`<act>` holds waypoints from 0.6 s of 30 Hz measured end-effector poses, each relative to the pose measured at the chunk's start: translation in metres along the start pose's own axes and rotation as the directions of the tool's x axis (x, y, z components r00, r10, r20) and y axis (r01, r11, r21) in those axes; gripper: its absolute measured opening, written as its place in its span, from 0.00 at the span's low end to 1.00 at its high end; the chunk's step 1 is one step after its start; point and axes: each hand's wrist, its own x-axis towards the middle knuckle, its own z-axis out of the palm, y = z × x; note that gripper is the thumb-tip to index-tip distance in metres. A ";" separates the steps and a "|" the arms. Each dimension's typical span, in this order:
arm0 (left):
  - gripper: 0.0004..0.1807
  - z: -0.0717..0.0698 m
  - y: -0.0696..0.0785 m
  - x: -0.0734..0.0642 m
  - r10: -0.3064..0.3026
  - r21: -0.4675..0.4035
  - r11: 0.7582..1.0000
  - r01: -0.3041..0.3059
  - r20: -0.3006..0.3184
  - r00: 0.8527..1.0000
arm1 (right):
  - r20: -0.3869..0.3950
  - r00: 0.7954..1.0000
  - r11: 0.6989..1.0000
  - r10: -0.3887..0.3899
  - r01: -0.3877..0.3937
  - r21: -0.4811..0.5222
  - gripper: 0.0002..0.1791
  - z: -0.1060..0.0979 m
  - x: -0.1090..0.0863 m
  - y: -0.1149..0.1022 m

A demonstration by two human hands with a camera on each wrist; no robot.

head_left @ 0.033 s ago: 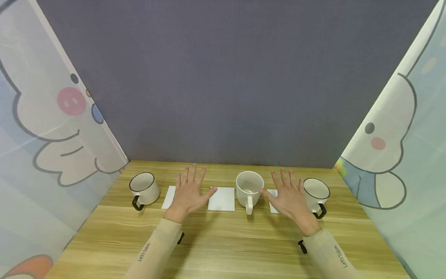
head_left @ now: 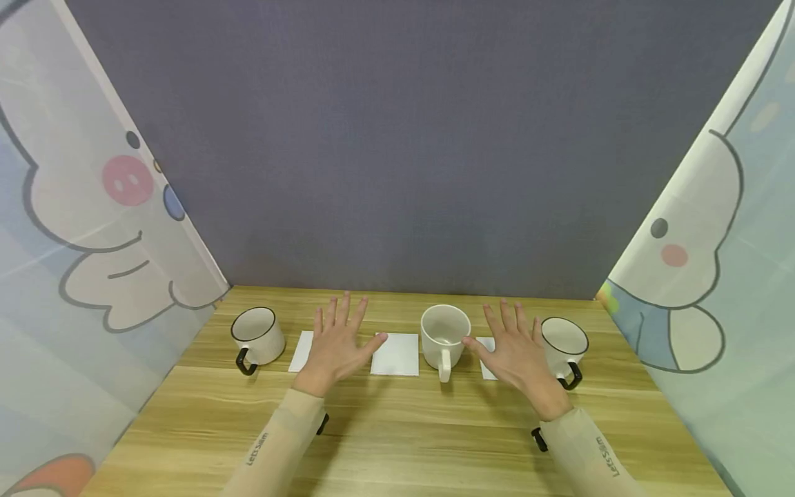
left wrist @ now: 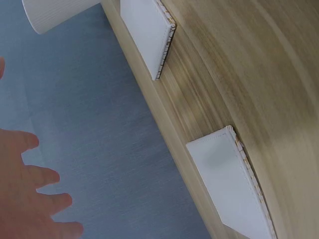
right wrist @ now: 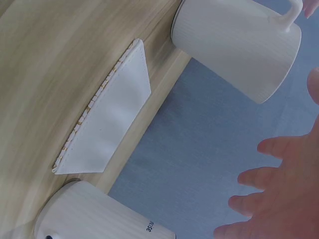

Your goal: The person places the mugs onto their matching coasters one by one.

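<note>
My left hand [head_left: 335, 352] hovers over the table with fingers spread, holding nothing. Under and beside it lie two white square coasters, one partly hidden [head_left: 301, 351] and one in the middle [head_left: 395, 354]. My right hand [head_left: 515, 352], likewise spread and holding nothing, overlaps a third coaster [head_left: 487, 359], which the right wrist view shows whole. Between the hands stands a plain white mug [head_left: 444, 331], its white handle facing me. A black-rimmed white mug [head_left: 263, 338] with a black handle is at far left; a similar one [head_left: 564, 338] is right of my right hand, partly covered by it.
Black handles show beside my left sleeve [head_left: 322, 424] and my right sleeve [head_left: 539, 440]; the sleeves hide the rest. A grey panel [head_left: 397, 152] rises behind the wooden table [head_left: 422, 442]. Cartoon-printed curtains hang at the left [head_left: 74, 221] and right [head_left: 714, 276].
</note>
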 end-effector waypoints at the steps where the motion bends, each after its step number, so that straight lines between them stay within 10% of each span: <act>1: 0.49 0.000 0.000 0.000 0.000 0.003 1.000 0.000 0.000 1.000 | -0.001 1.000 1.000 0.000 0.000 0.001 0.51 0.000 0.000 0.000; 18: 0.47 0.001 0.000 -0.004 0.021 0.011 1.000 -0.020 -0.022 1.000 | -0.019 1.000 0.999 0.004 -0.003 0.033 0.51 0.003 -0.006 -0.002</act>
